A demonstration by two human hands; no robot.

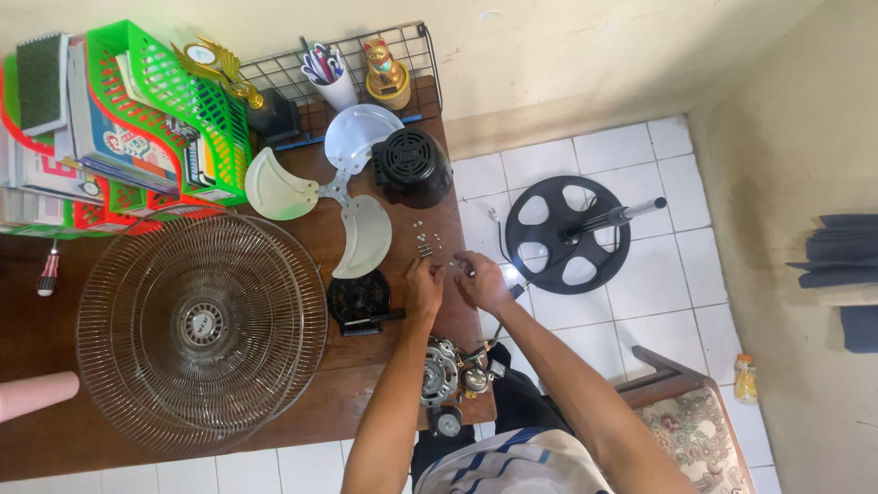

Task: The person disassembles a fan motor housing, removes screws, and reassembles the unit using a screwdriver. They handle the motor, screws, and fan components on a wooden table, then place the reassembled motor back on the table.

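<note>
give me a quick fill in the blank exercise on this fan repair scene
1. The white fan blade has ____ paddles.
2. The wire fan guard lies on the wooden ____.
3. The round black fan base rests on the white tiled ____.
4. The left hand and right hand work beside small ____ on the table.

Missing words: three; table; floor; screws

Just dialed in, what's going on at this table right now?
A person has a fan taken apart on a wooden table. Both hands, left hand and right hand, meet over small screws near the table's edge; what they pinch is too small to tell. The motor lies just below the hands. The wire grille, white blade and black motor cover lie alongside. The fan's stand is on the floor.
</note>
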